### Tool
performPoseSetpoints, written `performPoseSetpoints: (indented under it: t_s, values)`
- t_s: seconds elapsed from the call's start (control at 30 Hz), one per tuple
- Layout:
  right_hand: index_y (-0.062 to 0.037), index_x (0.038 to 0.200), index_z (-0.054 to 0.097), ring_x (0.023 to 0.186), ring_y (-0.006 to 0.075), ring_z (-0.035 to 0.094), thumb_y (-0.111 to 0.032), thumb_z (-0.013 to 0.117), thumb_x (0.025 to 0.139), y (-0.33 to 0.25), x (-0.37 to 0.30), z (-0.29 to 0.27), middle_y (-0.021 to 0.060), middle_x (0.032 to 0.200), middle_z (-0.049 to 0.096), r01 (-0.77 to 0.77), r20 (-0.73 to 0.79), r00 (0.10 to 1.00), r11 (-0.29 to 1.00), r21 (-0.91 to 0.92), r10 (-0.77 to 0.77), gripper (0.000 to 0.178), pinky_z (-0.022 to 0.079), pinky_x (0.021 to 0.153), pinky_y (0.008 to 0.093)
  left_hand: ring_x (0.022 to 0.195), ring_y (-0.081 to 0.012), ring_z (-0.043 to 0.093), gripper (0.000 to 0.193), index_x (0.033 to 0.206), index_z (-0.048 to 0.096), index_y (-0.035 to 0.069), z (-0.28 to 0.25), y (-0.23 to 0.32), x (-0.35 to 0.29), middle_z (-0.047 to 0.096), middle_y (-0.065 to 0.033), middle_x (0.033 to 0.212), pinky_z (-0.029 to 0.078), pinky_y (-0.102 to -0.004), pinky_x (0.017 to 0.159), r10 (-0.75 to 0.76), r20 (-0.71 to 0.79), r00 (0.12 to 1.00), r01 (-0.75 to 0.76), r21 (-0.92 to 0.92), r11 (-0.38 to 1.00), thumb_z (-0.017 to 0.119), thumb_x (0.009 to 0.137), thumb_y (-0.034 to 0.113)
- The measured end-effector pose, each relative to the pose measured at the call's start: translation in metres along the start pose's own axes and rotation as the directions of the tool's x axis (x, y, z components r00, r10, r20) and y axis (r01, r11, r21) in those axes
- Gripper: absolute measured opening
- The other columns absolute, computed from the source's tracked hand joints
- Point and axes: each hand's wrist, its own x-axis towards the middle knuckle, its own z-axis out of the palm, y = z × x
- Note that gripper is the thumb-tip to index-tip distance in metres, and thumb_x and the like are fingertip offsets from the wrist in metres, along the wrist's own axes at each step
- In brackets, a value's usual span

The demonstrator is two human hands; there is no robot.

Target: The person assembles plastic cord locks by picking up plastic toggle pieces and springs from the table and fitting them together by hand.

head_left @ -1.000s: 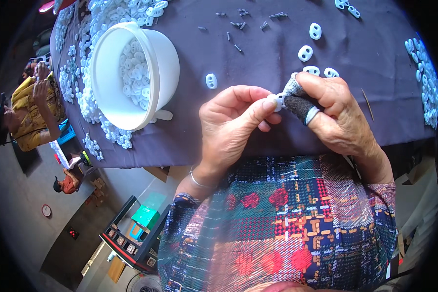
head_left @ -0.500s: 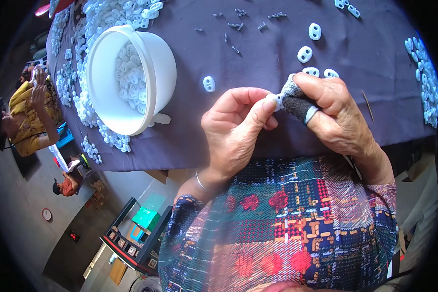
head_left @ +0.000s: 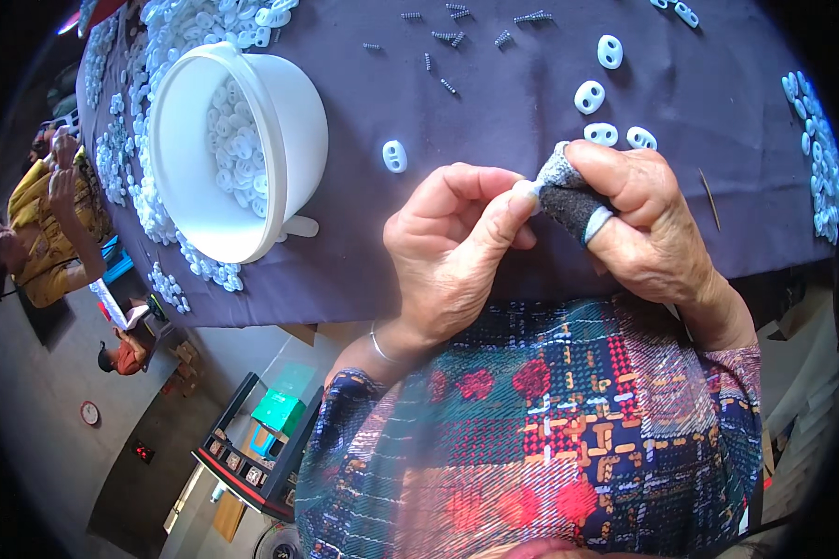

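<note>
My left hand [head_left: 447,252] has thumb and index finger pinched on a small white plastic cord lock [head_left: 529,190], mostly covered by the fingertips. From the other side my right hand [head_left: 657,219] presses against the same piece, with a grey and black cloth cover [head_left: 573,200] wrapped on its finger. Whether anything else sits between the fingertips is hidden. Just beyond the right hand lie several loose two-hole cord locks, the closest being one white cord lock [head_left: 601,135]. Another cord lock [head_left: 394,156] lies beyond the left hand. Small dark coil springs [head_left: 448,86] are scattered farther off.
A white bucket [head_left: 303,140] partly filled with cord locks stands at left, amid heaped white pieces [head_left: 168,210]. More pieces [head_left: 825,172] are piled at the right edge. A thin stick [head_left: 709,198] rests on the dark tablecloth [head_left: 475,112]. Another person [head_left: 56,219] sits at far left.
The view has shifted slightly, so the bucket and springs appear a little farther left. Both hands keep their pinch, and less of the held piece shows between the fingertips.
</note>
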Motion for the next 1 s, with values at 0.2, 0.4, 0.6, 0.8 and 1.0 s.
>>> performPoseSetpoints:
  t_s: [0.2, 0.4, 0.6, 0.8, 1.0]
  values:
    - [-0.0006, 0.081, 0.054, 0.059, 0.0273, 0.056, 0.001, 0.055, 0.073, 0.008, -0.002, -0.005, 0.0136, 0.065, 0.055, 0.033, -0.012, 0.999, 0.999, -0.016, -0.033, 0.008, 0.042, 0.057, 0.0343, 0.072, -0.0104, 0.063, 0.016, 0.099, 0.060, -0.003, 0.003, -0.003, 0.004, 0.066, -0.0069, 0.088, 0.052, -0.0210, 0.065, -0.013, 0.035, 0.999, 0.012, 0.020, 1.000, 0.067, 0.087, 0.005]
    - [0.0000, 0.088, 0.058, 0.064, 0.0203, 0.057, -0.004, 0.065, 0.079, 0.003, 0.000, -0.008, 0.0086, 0.073, 0.059, 0.157, -0.022, 0.986, 0.974, -0.162, -0.163, 0.012, 0.043, 0.061, 0.0305, 0.075, -0.0142, 0.066, 0.015, 0.098, 0.059, -0.002, 0.000, -0.003, 0.009, 0.067, -0.0091, 0.088, 0.053, -0.0228, 0.064, 0.005, 0.054, 0.999, 0.001, -0.113, 0.994, 0.066, 0.088, 0.006]
    - [0.0013, 0.090, 0.058, 0.067, 0.0170, 0.059, 0.000, 0.065, 0.078, 0.005, -0.003, -0.007, 0.0084, 0.074, 0.061, 0.163, -0.035, 0.985, 0.972, -0.167, -0.171, 0.013, 0.044, 0.064, 0.0269, 0.078, -0.0175, 0.068, 0.012, 0.097, 0.058, -0.001, -0.003, -0.003, 0.011, 0.067, -0.0107, 0.090, 0.054, -0.0243, 0.063, -0.048, 0.077, 0.996, 0.061, -0.179, 0.982, 0.064, 0.089, 0.006]
    - [0.0017, 0.090, 0.057, 0.068, 0.0177, 0.059, -0.001, 0.064, 0.080, 0.006, -0.003, -0.010, 0.0092, 0.076, 0.060, 0.132, -0.033, 0.990, 0.974, -0.184, -0.141, 0.012, 0.043, 0.062, 0.0282, 0.075, -0.0161, 0.067, 0.012, 0.097, 0.062, -0.002, -0.001, -0.003, 0.010, 0.068, -0.0116, 0.088, 0.053, -0.0234, 0.062, -0.035, 0.049, 0.998, 0.041, -0.143, 0.989, 0.064, 0.088, 0.005]
    - [0.0003, 0.088, 0.057, 0.068, 0.0248, 0.057, -0.003, 0.063, 0.080, 0.008, -0.003, -0.009, 0.0099, 0.076, 0.058, 0.138, -0.015, 0.989, 0.964, -0.226, -0.145, 0.011, 0.041, 0.064, 0.0323, 0.072, -0.0143, 0.065, 0.014, 0.099, 0.062, -0.002, 0.002, -0.006, 0.007, 0.067, -0.0099, 0.084, 0.052, -0.0238, 0.061, 0.015, 0.013, 1.000, -0.013, -0.143, 0.990, 0.066, 0.088, 0.006]
